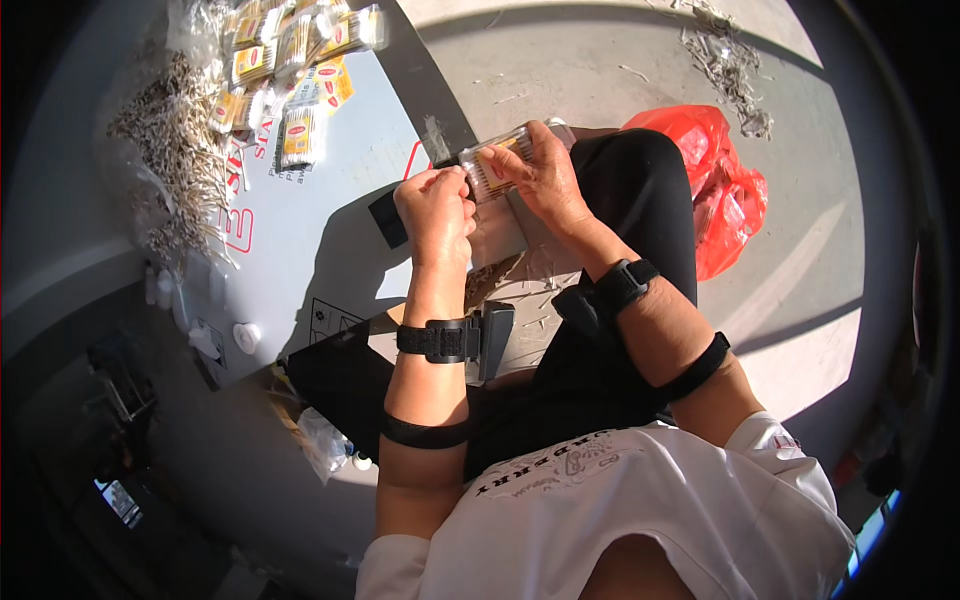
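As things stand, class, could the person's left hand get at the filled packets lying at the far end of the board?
Probably, but not at once: the left hand is pinching the clear packet that the right hand holds. The board between it and the filled packets looks unobstructed.

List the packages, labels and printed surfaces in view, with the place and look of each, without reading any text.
Small clear packet: held between left hand and right hand; transparent, thin sticks inside, red-yellow label.
Pile of filled packets: upper left on the board; clear, yellow labels with red ovals.
Grey board: under the pile; flat, red printing, small black symbols.
Red plastic bag: on the floor, right; crumpled.
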A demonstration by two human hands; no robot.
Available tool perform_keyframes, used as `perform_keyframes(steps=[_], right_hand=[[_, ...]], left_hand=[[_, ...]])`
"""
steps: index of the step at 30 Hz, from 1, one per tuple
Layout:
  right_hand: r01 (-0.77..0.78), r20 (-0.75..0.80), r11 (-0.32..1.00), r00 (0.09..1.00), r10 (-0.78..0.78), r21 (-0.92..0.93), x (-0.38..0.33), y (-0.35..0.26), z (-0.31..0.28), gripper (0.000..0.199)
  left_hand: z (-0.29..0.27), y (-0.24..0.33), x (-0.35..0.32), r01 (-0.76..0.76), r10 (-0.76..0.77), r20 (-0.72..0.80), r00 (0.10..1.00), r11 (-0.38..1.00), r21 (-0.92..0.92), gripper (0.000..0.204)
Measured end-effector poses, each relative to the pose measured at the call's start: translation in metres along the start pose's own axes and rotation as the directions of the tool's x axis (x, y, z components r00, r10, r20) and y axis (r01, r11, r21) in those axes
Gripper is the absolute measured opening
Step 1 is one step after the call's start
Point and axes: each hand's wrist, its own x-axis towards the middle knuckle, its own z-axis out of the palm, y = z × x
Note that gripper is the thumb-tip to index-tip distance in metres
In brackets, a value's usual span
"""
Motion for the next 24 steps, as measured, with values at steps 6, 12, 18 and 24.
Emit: perform_keyframes(steps=[6,12,18,24], right_hand=[[0.033,-0.006,0.999,0.999,-0.033,-0.014,0.002,0.007,0.001,0.038],[0.051,-0.022,0.998,0.998,-0.052,-0.021,0.0,0.011,0.004,0.04],[0.076,-0.04,0.995,0.996,-0.079,-0.068,-0.002,0.007,0.003,0.042],[0.083,-0.031,0.995,0.996,-0.085,-0.057,0.0,0.008,0.003,0.041]], left_hand=[[0.003,0.006,0.0,0.066,-0.068,-0.02,0.997,0.996,-0.063,0.009],[0.002,0.005,0.003,0.188,-0.19,0.009,0.982,0.964,-0.188,0.01],[0.005,0.004,-0.003,0.192,-0.191,0.02,0.981,0.962,-0.196,0.009],[0.0,0.0,0.002,0.228,-0.22,0.062,0.974,0.939,-0.257,0.012]])
